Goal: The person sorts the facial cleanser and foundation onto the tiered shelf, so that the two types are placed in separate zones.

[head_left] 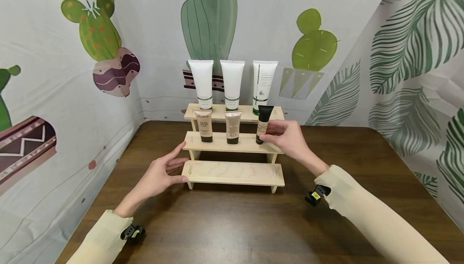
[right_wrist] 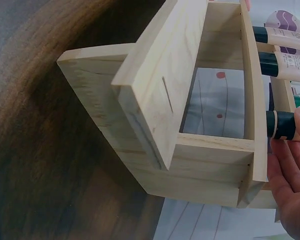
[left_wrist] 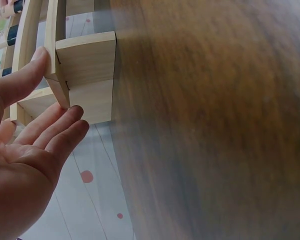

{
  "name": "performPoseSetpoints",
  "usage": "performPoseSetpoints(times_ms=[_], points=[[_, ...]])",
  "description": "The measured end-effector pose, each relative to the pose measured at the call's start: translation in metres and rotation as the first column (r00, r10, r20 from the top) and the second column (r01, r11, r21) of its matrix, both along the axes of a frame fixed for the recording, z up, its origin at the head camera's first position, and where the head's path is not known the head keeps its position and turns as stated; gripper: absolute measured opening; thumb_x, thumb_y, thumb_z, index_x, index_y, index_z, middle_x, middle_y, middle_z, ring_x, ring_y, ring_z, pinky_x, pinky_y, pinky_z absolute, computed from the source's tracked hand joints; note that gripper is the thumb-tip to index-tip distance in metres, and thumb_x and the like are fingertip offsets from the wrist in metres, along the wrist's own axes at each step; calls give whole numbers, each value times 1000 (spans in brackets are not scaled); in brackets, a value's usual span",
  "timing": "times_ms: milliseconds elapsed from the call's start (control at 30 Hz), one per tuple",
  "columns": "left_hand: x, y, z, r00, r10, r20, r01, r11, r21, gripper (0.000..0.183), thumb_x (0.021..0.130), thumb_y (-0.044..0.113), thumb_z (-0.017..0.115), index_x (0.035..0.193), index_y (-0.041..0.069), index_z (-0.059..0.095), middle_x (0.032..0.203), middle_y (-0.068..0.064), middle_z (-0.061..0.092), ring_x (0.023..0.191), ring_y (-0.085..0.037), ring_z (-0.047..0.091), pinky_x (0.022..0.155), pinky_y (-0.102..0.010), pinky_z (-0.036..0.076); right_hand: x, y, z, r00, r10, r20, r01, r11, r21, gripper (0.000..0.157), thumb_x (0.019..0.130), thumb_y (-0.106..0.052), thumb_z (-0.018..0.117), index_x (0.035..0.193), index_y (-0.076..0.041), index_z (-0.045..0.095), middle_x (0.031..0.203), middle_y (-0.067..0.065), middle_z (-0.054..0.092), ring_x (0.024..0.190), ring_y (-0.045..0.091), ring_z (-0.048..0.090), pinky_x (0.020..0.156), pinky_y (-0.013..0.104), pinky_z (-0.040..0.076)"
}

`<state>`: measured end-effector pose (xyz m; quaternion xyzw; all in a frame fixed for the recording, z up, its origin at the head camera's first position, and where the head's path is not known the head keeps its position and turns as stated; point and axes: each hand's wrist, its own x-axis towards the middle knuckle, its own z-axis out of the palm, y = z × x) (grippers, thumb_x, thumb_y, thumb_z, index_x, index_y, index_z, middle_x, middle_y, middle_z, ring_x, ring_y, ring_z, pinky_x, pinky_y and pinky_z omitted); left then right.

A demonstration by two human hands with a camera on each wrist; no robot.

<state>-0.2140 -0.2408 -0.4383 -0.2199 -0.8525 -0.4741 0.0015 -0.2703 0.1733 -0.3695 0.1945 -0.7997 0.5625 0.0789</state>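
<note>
A three-step wooden stand (head_left: 232,171) stands on the table. My right hand (head_left: 288,137) pinches a slim beige tube with black ends (head_left: 262,126) at the right of the middle step. In the right wrist view, the tube's black cap (right_wrist: 285,125) is at that step, beside the thumb. Two beige cosmetic tubes, one marked BB (head_left: 204,126) and one with small print (head_left: 233,127), stand cap-down to its left. My left hand (head_left: 159,175) touches the stand's left end with extended fingers. In the left wrist view, its thumb (left_wrist: 27,77) meets a step's edge.
Three larger white tubes (head_left: 200,80) stand on the top step. The brown wooden table (head_left: 217,223) extends in front of the stand and to both sides. Behind it hangs a pale cloth backdrop (head_left: 152,22) printed with cacti and leaves.
</note>
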Motion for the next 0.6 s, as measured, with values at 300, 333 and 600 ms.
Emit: performPoseSetpoints(times_ms=[300,333,600], points=[[0,0,0,1000,5,1,-5,1000,-6,110,80,1,92,168,26,32,134,-19,68,122,-36,67,104,-50,54,-2,-1,0,1000,11,23,-11,1000,-3,32,86,1,87,116,5,77,107,19,78,94,25,77,78,23,63],[0,0,0,1000,4,2,-4,1000,-5,110,80,1,92,168,26,32,134,-19,68,122,-36,67,104,-50,54,-3,-1,0,1000,11,23,-11,1000,-3,32,86,2,86,116,5,77,107,19,78,94,25,77,77,23,63],[1,0,1,1000,1,8,-1,1000,-3,110,79,0,92,168,25,32,135,-20,68,122,-36,67,104,-51,54,-1,-2,-1,1000,16,20,-15,1000,-18,31,85,2,87,114,5,77,106,19,78,92,20,77,76,23,63]])
